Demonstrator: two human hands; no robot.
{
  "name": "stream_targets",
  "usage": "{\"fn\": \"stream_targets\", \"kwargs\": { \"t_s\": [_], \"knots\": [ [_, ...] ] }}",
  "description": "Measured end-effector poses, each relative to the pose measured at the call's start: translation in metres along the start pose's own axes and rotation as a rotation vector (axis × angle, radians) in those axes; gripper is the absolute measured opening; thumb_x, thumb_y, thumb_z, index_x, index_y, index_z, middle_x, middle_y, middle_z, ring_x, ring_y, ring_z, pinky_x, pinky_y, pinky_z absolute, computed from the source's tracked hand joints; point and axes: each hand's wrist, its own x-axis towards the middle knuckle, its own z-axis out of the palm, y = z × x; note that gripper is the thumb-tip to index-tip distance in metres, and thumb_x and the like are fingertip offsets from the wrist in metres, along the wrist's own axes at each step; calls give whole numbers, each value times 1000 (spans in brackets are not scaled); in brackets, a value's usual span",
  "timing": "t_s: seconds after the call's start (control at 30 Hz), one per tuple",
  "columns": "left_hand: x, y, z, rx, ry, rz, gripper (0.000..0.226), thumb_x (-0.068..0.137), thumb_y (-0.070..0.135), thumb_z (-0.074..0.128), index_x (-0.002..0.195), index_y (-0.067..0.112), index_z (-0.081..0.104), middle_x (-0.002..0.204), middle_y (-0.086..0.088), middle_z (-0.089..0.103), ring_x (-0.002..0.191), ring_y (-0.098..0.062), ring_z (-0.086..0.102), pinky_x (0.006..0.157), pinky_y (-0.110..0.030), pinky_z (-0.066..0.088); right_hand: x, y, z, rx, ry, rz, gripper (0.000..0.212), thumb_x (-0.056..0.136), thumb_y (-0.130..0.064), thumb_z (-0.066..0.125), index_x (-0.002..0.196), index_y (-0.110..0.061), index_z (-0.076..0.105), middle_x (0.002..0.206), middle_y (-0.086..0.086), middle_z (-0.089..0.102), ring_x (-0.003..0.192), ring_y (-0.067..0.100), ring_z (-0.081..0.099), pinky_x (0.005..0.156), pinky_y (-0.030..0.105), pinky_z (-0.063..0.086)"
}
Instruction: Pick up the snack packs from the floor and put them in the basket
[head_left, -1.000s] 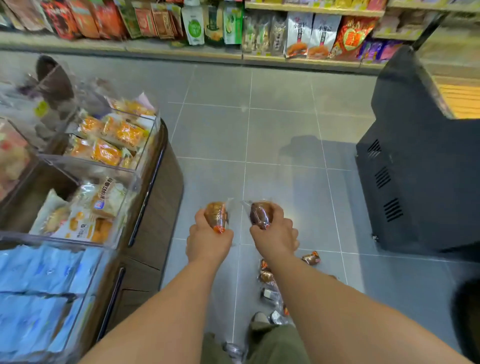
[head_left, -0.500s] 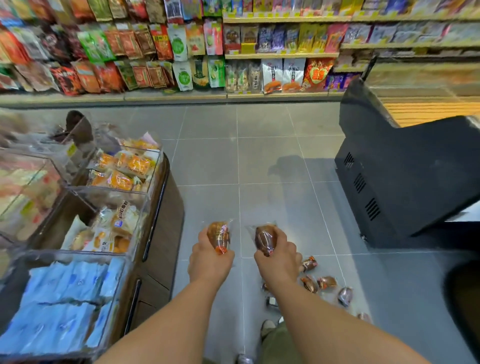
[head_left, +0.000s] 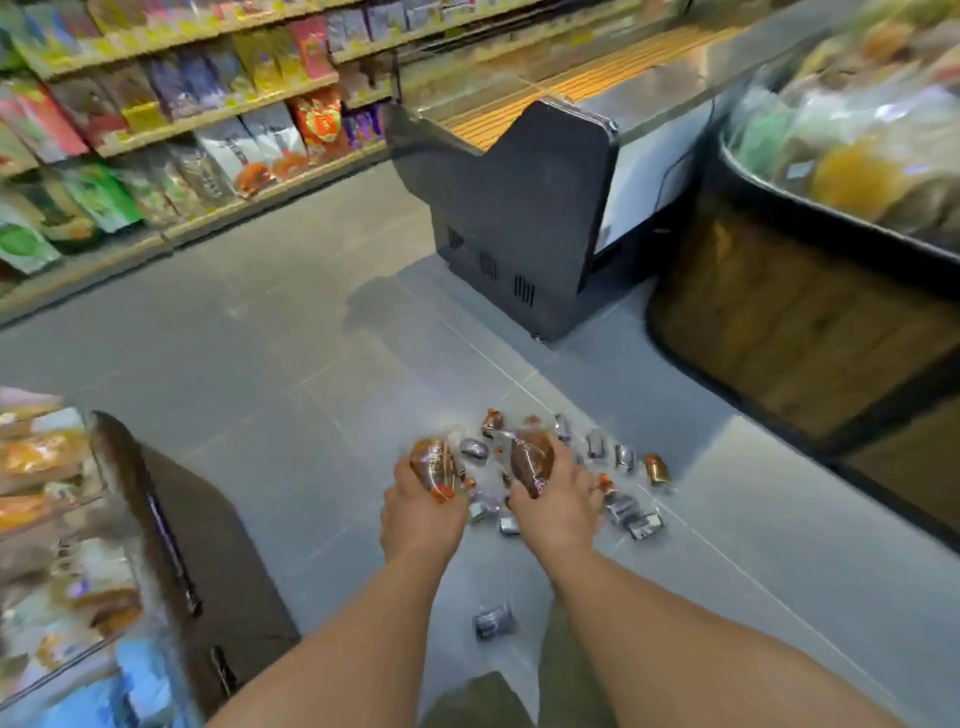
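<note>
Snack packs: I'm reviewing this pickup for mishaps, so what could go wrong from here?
The left hand grips an orange-brown pack and the right hand a dark brown pack, so reaching for more could drop one. The stray pack on the floor near the person's leg could get stepped on.

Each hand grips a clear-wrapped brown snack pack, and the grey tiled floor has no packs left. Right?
No: the head view shows many small wrapped snack packs scattered on the grey tiled floor. The left hand and right hand do each grip one.
</note>
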Motion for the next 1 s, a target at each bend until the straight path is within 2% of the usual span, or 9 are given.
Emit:
{"fn": "stream_targets", "kwargs": {
  "t_s": [0.1,0.27,0.47,0.6,0.83,1.0],
  "knots": [
    [-18,23,30,56,-85,113,83,57,46,56,133,27,32,114,-9,57,102,-34,57,90,-48,49,-4,32,-29,28,93,91,74,87,-44,59,147,-37,17,146,7,33,131,31,32,110,45,27],
    [-54,60,84,148,-190,263,76,74,31,63,141,22,27,129,-15,48,118,-37,48,99,-46,42,-14,88,-80,100,233,218,75,86,-46,59,148,-38,16,145,7,34,130,32,33,108,44,27],
    [-134,98,166,142,-379,475,77,67,33,62,136,24,30,115,-10,57,103,-34,57,90,-46,49,-42,184,-157,182,412,381,74,86,-44,60,147,-38,17,141,7,37,126,31,36,105,42,29],
    [-217,112,225,152,-486,557,67,66,22,66,127,24,38,101,-5,63,94,-32,61,85,-40,51,-77,266,-206,210,499,490,72,87,-43,58,146,-37,17,140,7,39,125,30,38,104,43,31],
    [-360,106,333,244,-670,671,83,55,37,56,134,28,34,109,-9,60,97,-32,59,87,-45,51,-151,407,-282,269,632,692,72,88,-43,57,147,-37,17,139,5,39,124,29,37,104,41,31],
    [-458,115,395,330,-747,770,77,68,29,65,138,25,32,113,-12,58,102,-36,58,89,-44,50,-193,493,-335,302,748,818,69,88,-44,57,146,-33,21,139,6,39,125,29,39,103,40,32]
  ]
}}
